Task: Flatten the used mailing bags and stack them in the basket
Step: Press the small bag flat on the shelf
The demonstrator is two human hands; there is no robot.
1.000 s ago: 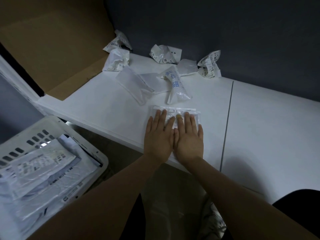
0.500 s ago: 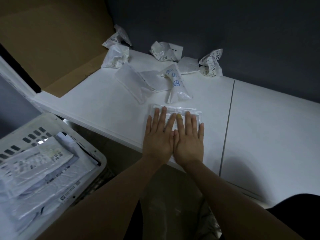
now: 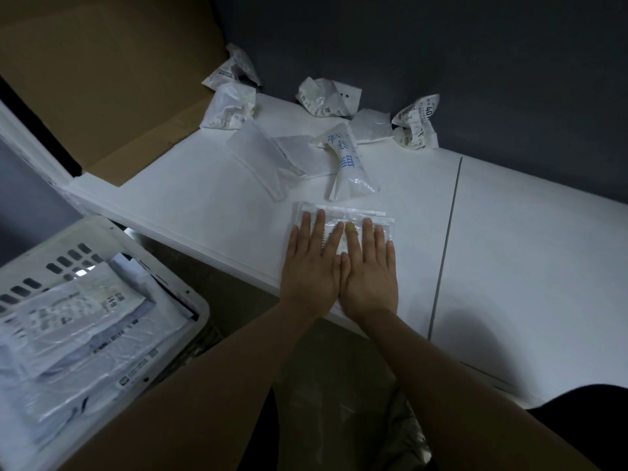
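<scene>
A clear mailing bag point(image 3: 343, 214) lies flat on the white table point(image 3: 190, 202) near its front edge. My left hand point(image 3: 311, 266) and my right hand point(image 3: 368, 270) press down on it side by side, palms flat and fingers straight. Most of the bag is hidden under them. Several crumpled white mailing bags point(image 3: 328, 98) lie along the back wall, and a twisted bag with blue print point(image 3: 346, 161) sits just beyond the flattened one. At the lower left stands the white basket point(image 3: 190, 297), with flattened bags point(image 3: 78, 321) stacked inside it.
A brown cardboard sheet point(image 3: 102, 79) leans at the back left of the table. Two flatter white bags point(image 3: 261, 158) lie left of the twisted one. A seam point(image 3: 447, 239) splits the tabletop on the right. The dark wall runs close behind the bags.
Both hands have slid slightly toward me over the bag, staying flat on it. Nothing else has shifted beyond a small movement of the head camera.
</scene>
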